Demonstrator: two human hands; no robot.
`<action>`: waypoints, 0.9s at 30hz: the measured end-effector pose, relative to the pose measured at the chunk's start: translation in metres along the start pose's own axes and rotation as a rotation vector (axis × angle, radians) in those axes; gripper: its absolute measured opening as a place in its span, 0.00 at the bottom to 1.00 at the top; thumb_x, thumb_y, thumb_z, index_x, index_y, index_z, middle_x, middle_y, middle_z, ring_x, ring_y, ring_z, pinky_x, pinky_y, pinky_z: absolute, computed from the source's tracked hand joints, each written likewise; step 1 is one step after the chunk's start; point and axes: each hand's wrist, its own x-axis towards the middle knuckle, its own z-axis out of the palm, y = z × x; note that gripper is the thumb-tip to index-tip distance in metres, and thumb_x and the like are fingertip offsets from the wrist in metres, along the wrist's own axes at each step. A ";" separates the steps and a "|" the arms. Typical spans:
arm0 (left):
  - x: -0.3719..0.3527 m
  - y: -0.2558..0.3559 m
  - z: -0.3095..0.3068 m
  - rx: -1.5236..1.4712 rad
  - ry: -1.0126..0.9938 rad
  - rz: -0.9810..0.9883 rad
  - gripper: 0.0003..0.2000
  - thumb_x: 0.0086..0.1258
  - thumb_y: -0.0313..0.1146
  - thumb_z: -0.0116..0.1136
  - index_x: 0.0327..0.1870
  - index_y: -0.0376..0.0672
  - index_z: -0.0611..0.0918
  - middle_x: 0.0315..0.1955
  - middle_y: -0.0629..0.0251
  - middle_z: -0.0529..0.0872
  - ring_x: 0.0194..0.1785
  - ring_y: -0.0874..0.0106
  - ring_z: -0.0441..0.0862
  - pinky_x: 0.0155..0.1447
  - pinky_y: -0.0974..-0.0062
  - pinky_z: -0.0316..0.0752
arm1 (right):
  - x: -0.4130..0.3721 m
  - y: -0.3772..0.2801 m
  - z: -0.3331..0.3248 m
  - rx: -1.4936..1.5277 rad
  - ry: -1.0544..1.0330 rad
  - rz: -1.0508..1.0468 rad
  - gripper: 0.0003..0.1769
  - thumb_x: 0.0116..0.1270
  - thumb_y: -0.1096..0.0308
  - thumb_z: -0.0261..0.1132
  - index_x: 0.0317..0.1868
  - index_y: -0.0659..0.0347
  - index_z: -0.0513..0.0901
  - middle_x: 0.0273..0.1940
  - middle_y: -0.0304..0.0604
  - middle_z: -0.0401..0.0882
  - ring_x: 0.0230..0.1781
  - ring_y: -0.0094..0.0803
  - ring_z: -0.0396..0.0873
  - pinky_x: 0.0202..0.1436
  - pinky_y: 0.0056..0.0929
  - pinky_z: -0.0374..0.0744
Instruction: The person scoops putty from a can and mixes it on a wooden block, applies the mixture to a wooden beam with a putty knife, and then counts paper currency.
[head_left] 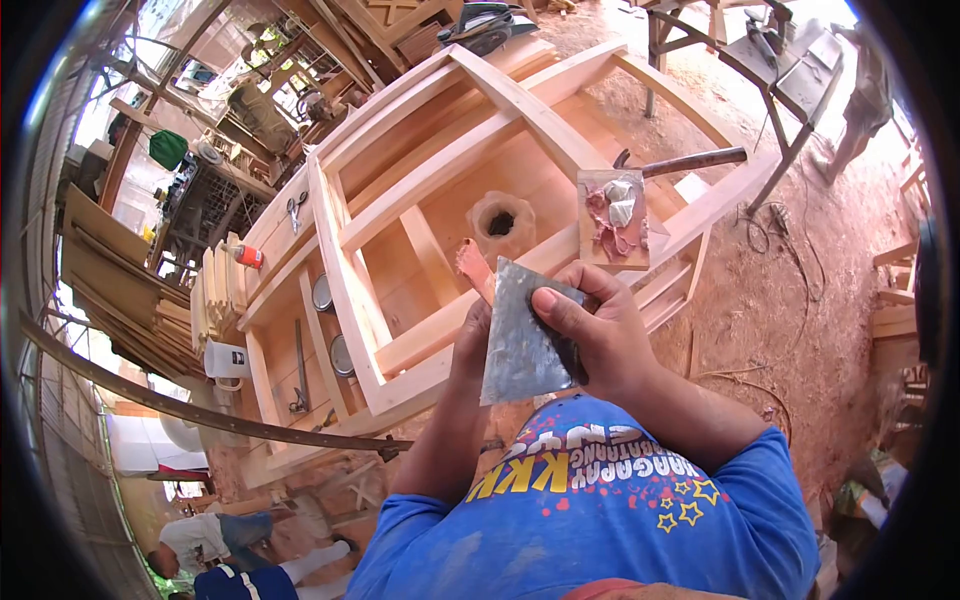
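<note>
Flat grey metal scraper [522, 348] clamped in right hand [600, 335], left hand [470, 340] gripping reddish stick [474, 268].

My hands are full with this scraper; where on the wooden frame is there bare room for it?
Bare: the panel between the pot and the wide rail beyond it. Crowded: around the smeared board and dark handle, just past the scraper in your right hand.
</note>
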 end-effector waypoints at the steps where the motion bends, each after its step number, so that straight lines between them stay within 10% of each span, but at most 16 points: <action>1: 0.002 0.000 0.004 0.009 0.006 -0.007 0.21 0.81 0.46 0.60 0.63 0.37 0.82 0.54 0.57 0.89 0.53 0.65 0.90 0.59 0.64 0.88 | 0.000 -0.002 0.000 0.011 0.008 -0.006 0.09 0.75 0.66 0.74 0.44 0.62 0.84 0.37 0.38 0.89 0.36 0.20 0.85 0.39 0.22 0.83; 10: 0.013 -0.018 0.008 0.041 0.134 -0.029 0.18 0.81 0.37 0.60 0.64 0.36 0.83 0.56 0.59 0.89 0.54 0.66 0.91 0.60 0.66 0.89 | 0.002 -0.021 -0.002 -0.012 0.018 -0.091 0.11 0.74 0.66 0.75 0.45 0.63 0.84 0.37 0.38 0.88 0.37 0.20 0.85 0.42 0.22 0.82; 16: 0.017 -0.013 0.034 0.328 0.142 -0.010 0.26 0.85 0.58 0.50 0.66 0.45 0.78 0.56 0.68 0.84 0.58 0.73 0.84 0.56 0.71 0.84 | 0.003 -0.027 0.001 -0.036 0.059 -0.143 0.11 0.73 0.65 0.75 0.43 0.62 0.83 0.36 0.37 0.88 0.35 0.19 0.84 0.40 0.22 0.82; 27: 0.010 -0.022 -0.004 0.402 -0.067 -0.225 0.22 0.76 0.56 0.66 0.48 0.44 0.79 0.30 0.71 0.78 0.28 0.78 0.72 0.34 0.78 0.66 | 0.045 -0.049 -0.023 0.227 0.184 -0.312 0.11 0.79 0.62 0.67 0.49 0.62 0.81 0.40 0.41 0.87 0.39 0.29 0.89 0.45 0.32 0.89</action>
